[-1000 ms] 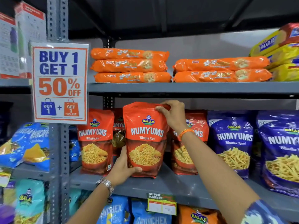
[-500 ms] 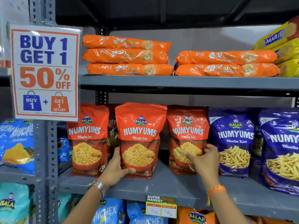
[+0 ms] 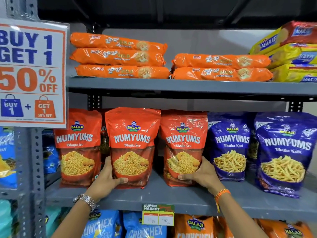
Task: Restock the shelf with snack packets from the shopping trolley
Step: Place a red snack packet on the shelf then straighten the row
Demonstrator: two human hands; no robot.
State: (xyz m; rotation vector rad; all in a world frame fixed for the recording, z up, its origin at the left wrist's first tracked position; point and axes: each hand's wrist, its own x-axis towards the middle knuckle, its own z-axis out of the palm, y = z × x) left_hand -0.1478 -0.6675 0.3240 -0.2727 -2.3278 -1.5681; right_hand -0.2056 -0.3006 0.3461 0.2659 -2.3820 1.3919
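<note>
Three orange Numyums Bhujia Sev packets stand upright in a row on the grey middle shelf (image 3: 171, 198). My left hand (image 3: 107, 179) grips the lower left side of the middle orange packet (image 3: 133, 145), thumb across its bottom front. My right hand (image 3: 199, 174) holds the lower right corner of the right orange packet (image 3: 183, 141), thumb under its front. The left orange packet (image 3: 78, 146) stands untouched, with another packet partly hidden behind it. The shopping trolley is out of view.
Two blue Numyums Bhatha Kani packets (image 3: 229, 145) stand to the right on the same shelf. Orange cookie rolls (image 3: 120, 57) and yellow Marie packs (image 3: 291, 54) lie on the shelf above. A "Buy 1 Get 1" sign (image 3: 30, 73) hangs on the left upright. Blue Crunchex bags (image 3: 103, 224) fill the shelf below.
My right hand dropped from the top of the middle packet to the bottom of the right orange packet and took hold of it. My left hand stayed on the middle packet.
</note>
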